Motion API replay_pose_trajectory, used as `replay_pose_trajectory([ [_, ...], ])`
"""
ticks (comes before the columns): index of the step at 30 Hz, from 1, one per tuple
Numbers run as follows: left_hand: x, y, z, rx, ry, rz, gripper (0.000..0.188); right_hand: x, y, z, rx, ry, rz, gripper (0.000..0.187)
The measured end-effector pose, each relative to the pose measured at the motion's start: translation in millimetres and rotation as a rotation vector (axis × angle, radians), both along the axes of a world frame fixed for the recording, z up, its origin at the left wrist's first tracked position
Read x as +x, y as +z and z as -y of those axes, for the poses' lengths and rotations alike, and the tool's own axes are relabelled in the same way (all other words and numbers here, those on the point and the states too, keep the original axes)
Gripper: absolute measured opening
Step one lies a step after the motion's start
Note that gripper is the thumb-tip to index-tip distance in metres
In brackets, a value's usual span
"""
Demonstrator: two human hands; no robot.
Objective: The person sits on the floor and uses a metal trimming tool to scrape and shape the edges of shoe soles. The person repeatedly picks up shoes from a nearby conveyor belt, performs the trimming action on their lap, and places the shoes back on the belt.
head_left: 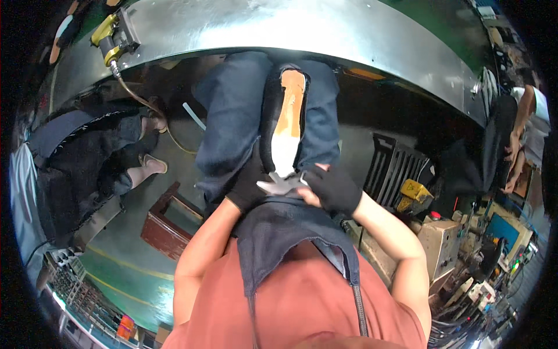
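Observation:
A black shoe upper (pixel 268 129) lies sole side up between my thighs, its long axis pointing away from me. Its tan and white insole (pixel 288 119) faces up, with black edges around it. My left hand (pixel 249 185), in a black glove, is closed at the left of the shoe's near end; its fingers are partly lost against the dark material. My right hand (pixel 334 189), gloved with bare fingertips, is wrapped round metal pincers (pixel 280 184). The pincers' head points left, at the shoe's near end and close to my left hand.
A metal bench (pixel 279 29) runs across beyond my knees, with a yellow air tool (pixel 110 42) and its hose at left. A brown wooden stool (pixel 168 224) stands left. Another person (pixel 87 157) sits at far left. To my right are a dark slatted plastic thing (pixel 395 171) and machinery (pixel 436 244).

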State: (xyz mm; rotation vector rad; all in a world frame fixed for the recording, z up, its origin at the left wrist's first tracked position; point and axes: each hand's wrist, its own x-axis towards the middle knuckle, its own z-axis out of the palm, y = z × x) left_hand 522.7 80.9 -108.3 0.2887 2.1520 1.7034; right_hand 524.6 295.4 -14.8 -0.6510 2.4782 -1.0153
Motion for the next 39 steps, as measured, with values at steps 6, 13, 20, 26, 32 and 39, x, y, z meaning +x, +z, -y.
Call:
replay_pose_trajectory([
  [6, -32.7, 124.1, 65.6, -0.317, -0.117, 0.015, 0.069, 7.9, 29.7, -33.0, -0.043, -0.331, 0.485, 0.029],
  [13, -108.6, 127.1, 5.8, -0.104, 0.189, -0.279, 0.062, 33.7, 61.5, -48.3, -0.13, -0.695, 0.482, 0.032],
  [20, -55.1, 17.0, 42.9, 0.241, -0.151, 0.253, 0.077, 30.3, 62.5, -50.1, -0.07, -0.411, 0.675, 0.036],
  [26, 0.3, 43.4, -20.0, -0.261, -0.017, -0.169, 0.078, -30.9, 55.1, -34.4, 0.121, 0.01, 0.345, 0.037],
  [32, -16.0, 38.0, -15.1, -0.216, 0.035, -0.177, 0.077, -44.2, -5.4, -23.9, 0.284, 0.059, -0.091, 0.043],
  [39, -48.9, 28.7, -39.5, -0.023, 0.377, -0.086, 0.059, -69.8, -2.1, -45.6, -0.099, -0.102, 1.318, 0.054],
])
